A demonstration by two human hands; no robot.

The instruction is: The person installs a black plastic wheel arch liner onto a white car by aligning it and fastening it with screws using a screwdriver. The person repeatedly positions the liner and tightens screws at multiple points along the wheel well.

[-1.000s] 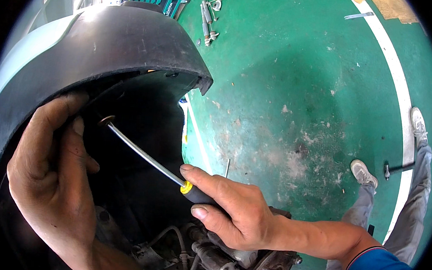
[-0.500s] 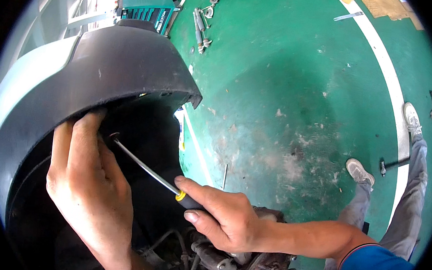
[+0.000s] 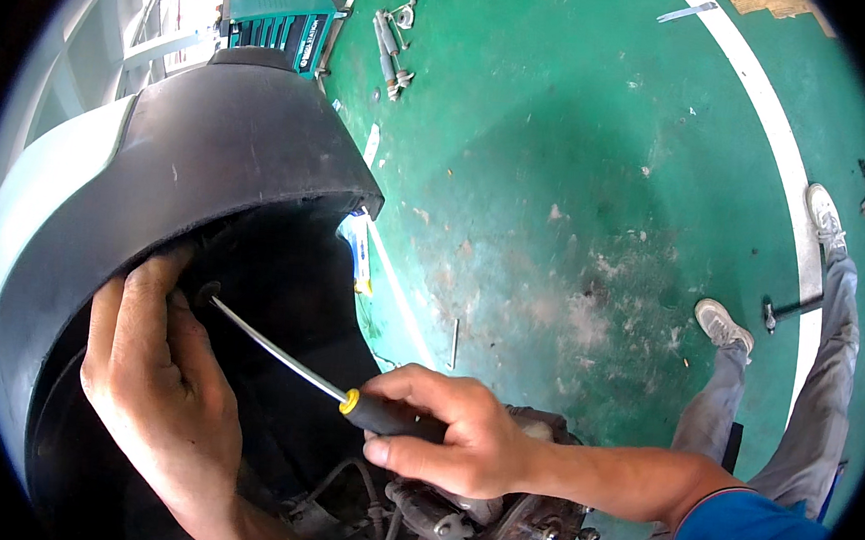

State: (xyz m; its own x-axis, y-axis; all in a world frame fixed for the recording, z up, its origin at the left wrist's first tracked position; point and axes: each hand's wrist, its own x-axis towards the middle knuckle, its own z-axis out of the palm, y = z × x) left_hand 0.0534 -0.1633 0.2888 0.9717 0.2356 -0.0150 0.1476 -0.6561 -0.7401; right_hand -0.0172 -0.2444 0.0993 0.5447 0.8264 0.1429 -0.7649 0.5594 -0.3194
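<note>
My right hand point(image 3: 462, 428) is closed round the black handle, with its yellow collar, of a screwdriver point(image 3: 281, 352). The slim metal shaft points up and left into the dark wheel arch liner point(image 3: 292, 270). Its tip meets a small round fastener point(image 3: 209, 292). My left hand point(image 3: 168, 392) reaches up under the edge of the dark grey fender point(image 3: 231, 141), fingers bent and close together just left of that fastener. Its fingertips are hidden behind the edge, so what they grip cannot be made out.
Below the arch is a wheel hub with brake parts point(image 3: 519, 537). On the green floor lie a metal rod point(image 3: 453, 344), shock absorbers point(image 3: 387, 54) and a hammer point(image 3: 791, 310). A teal tool cabinet point(image 3: 279, 29) stands far left. A person's legs point(image 3: 816, 377) show at right.
The view has shifted slightly. My right hand has slid back along the handle, so more of it shows. The screwdriver tip stays by the fastener; the left hand keeps its place at the fender edge.
</note>
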